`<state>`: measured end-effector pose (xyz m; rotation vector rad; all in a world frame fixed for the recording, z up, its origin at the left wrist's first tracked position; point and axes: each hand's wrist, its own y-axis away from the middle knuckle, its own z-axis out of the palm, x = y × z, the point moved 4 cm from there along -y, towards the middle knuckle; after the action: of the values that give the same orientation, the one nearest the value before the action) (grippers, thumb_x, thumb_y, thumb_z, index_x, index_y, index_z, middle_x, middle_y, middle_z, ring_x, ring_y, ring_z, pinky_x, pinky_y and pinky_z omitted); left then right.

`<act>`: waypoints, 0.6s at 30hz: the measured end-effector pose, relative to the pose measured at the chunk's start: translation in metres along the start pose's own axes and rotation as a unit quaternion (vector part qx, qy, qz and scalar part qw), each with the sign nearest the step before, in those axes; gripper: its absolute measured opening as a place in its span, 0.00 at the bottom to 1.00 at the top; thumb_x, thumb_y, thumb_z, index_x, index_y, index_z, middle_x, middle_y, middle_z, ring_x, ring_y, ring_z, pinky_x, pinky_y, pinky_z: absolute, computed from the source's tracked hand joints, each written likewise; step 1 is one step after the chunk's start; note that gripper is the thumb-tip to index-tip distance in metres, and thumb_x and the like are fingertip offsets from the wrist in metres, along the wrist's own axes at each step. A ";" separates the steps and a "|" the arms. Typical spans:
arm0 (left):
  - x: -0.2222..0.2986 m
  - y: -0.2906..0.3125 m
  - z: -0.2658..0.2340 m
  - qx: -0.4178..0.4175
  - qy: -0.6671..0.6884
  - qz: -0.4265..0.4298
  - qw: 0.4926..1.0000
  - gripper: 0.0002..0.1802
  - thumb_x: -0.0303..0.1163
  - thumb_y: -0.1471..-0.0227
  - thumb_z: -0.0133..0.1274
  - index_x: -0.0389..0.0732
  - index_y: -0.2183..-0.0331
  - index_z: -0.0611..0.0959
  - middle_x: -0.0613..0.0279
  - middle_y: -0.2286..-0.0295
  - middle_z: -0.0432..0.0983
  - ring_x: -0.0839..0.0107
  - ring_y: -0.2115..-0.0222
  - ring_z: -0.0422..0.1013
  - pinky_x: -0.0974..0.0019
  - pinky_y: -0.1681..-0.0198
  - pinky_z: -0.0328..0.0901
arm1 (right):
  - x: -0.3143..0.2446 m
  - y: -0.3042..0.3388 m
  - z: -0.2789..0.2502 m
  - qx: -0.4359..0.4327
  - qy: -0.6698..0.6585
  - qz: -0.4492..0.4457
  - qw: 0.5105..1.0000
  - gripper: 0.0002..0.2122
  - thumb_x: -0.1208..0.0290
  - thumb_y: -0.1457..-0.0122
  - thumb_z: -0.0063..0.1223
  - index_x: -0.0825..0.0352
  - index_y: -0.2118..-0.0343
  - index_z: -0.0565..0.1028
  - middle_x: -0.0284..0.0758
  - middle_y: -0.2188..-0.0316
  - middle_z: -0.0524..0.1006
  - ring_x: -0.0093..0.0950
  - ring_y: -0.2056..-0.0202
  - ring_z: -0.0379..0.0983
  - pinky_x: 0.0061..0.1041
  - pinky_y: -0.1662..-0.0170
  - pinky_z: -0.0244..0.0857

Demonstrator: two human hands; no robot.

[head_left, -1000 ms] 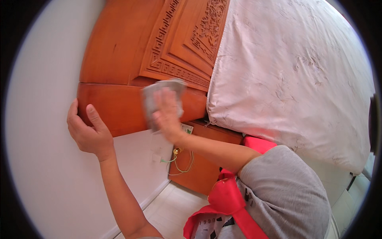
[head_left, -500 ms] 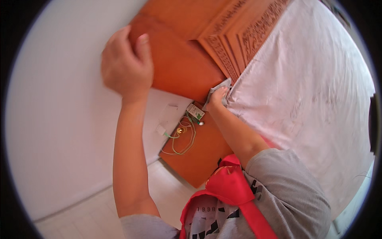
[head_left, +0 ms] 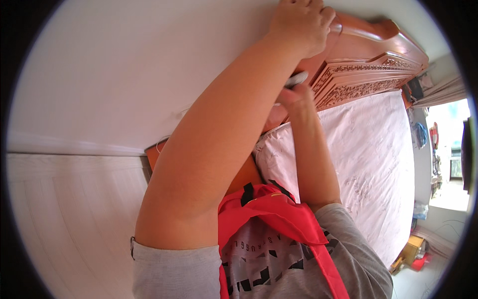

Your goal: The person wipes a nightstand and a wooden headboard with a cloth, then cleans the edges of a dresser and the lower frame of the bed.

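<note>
Head view: my right hand (head_left: 296,101) pinches grey cloth (head_left: 298,78) beside near end of carved wooden headboard (head_left: 361,74), partly behind my left forearm (head_left: 214,134). My left hand (head_left: 302,27) bends at headboard's outer edge (cannot tell how firmly). Risk: cloth could snag on carving, since raised forearm may block sight. Writing: black lettering across grey T-shirt (head_left: 361,259), partly covered by red apron (head_left: 321,266).

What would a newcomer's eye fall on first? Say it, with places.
Probably the bright red fabric apron across the person's grey shirt, at lower centre. Next, the carved, reddish-brown wooden headboard at upper right, with the bare left hand at its near end and the right hand below, with a grey cloth. Pale pink patterned fabric covers the bed, right of centre.
</note>
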<state>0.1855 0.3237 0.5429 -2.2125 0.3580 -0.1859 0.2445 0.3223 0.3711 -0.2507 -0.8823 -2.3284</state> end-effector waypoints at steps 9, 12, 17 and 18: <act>-0.005 -0.006 0.002 -0.148 0.135 -0.080 0.976 0.25 0.41 0.52 0.45 0.32 0.57 0.69 0.51 0.59 0.67 0.58 0.55 0.62 0.58 0.52 0.57 | 0.045 0.053 0.049 -0.177 0.091 0.117 0.973 0.14 0.68 0.43 0.33 0.70 0.57 0.65 0.41 0.57 0.66 0.38 0.54 0.63 0.40 0.52 0.61; -0.027 0.071 -0.011 0.235 0.400 -0.134 0.876 0.08 0.28 0.55 0.47 0.40 0.68 0.76 0.59 0.70 0.72 0.56 0.68 0.67 0.59 0.63 0.62 | 0.026 0.067 0.019 -0.173 0.356 -0.095 0.913 0.11 0.73 0.44 0.37 0.70 0.59 0.65 0.39 0.61 0.68 0.34 0.58 0.66 0.30 0.54 0.64; 0.040 0.250 0.023 -0.020 0.664 -0.650 0.370 0.21 0.42 0.45 0.40 0.44 0.52 0.66 0.63 0.53 0.63 0.69 0.54 0.61 0.67 0.53 0.58 | 0.031 0.099 -0.032 -0.088 0.820 -0.373 0.425 0.23 0.73 0.45 0.41 0.69 0.46 0.53 0.44 0.53 0.63 0.36 0.50 0.59 0.28 0.48 0.54; 0.058 0.270 0.035 0.030 0.742 -0.619 0.255 0.22 0.45 0.45 0.40 0.45 0.51 0.66 0.64 0.53 0.63 0.69 0.54 0.62 0.66 0.52 0.59 | 0.026 0.089 -0.057 -0.085 0.883 -0.274 0.371 0.27 0.71 0.45 0.42 0.68 0.43 0.49 0.49 0.48 0.57 0.39 0.45 0.52 0.30 0.44 0.47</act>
<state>0.1982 0.1728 0.3089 -0.7846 -0.6173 -3.0130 0.2815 0.2213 0.3853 2.3112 0.5779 -1.5017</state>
